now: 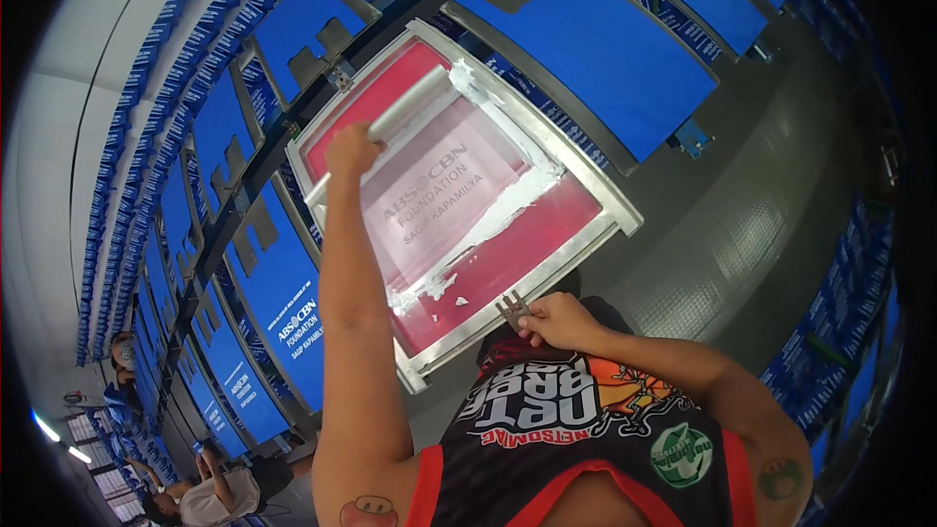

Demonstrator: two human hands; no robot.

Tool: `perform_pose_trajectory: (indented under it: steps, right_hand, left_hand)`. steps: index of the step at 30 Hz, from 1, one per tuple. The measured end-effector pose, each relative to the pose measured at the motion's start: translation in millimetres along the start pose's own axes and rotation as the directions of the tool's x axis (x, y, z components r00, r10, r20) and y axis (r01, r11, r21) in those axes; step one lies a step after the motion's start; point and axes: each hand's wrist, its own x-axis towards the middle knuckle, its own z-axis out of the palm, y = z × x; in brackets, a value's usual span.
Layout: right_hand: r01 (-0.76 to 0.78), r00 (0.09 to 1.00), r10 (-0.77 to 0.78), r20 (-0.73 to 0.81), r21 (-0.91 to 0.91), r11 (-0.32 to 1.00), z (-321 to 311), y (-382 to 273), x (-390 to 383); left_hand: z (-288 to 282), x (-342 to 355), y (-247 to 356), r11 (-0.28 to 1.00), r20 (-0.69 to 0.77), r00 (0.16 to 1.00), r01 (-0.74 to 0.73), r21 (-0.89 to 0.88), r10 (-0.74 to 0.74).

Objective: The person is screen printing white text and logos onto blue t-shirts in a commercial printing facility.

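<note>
A screen-printing frame (623, 207) with a pale metal border and pink-red mesh lies tilted in front of me. White ink (517, 197) is smeared along the mesh's right side and near part, around a paler printed-logo area. My left hand (353, 149) is closed around the left part of a long whitish squeegee (420, 101), which lies across the far part of the mesh. At the frame's near edge, my right hand (563, 323) pinches a small grey pronged metal piece (512, 308). Whether that piece is fixed to the frame, I cannot tell.
Blue fabric panels on boards (595, 49) run in rows along a dark rail, beyond and left of the frame. Blue printed strips (190, 68) hang in long lines at the upper left. Other people (210, 488) are at the lower left. Grey floor (722, 224) lies to the right.
</note>
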Motion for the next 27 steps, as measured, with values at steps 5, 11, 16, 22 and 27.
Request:
perform_pose_trajectory:
  steps: [5, 11, 16, 22, 27]
  right_hand:
    - [-0.003, 0.998, -0.002, -0.059, -0.082, 0.997, 4.4, 52.4, 30.6]
    - [0.020, 0.999, -0.024, -0.035, -0.090, 0.996, -7.2, 62.6, 44.4]
    - [-0.007, 0.999, 0.005, -0.034, -0.052, 0.999, -12.0, 62.3, 37.8]
    - [-0.038, 0.999, 0.042, 0.017, -0.172, 0.984, -6.9, 57.1, 38.8]
    - [-0.093, 0.994, 0.106, 0.029, -0.287, 0.953, -18.3, 42.2, 41.5]
  left_hand:
    - [36.2, -77.6, 39.0, 0.999, -0.042, 0.999, -0.032, 0.019, 0.032]
    - [85.5, -244.5, 124.0, 0.985, -0.243, 0.965, -0.131, -0.112, 0.101]
    - [15.3, -186.2, 108.8, 0.992, 0.164, 0.986, 0.048, -0.120, -0.028]
    - [34.8, -67.0, 35.5, 0.996, -0.224, 0.975, -0.023, -0.083, 0.004]
    - [119.3, -106.3, 57.0, 0.985, -0.463, 0.879, -0.162, -0.061, 0.116]
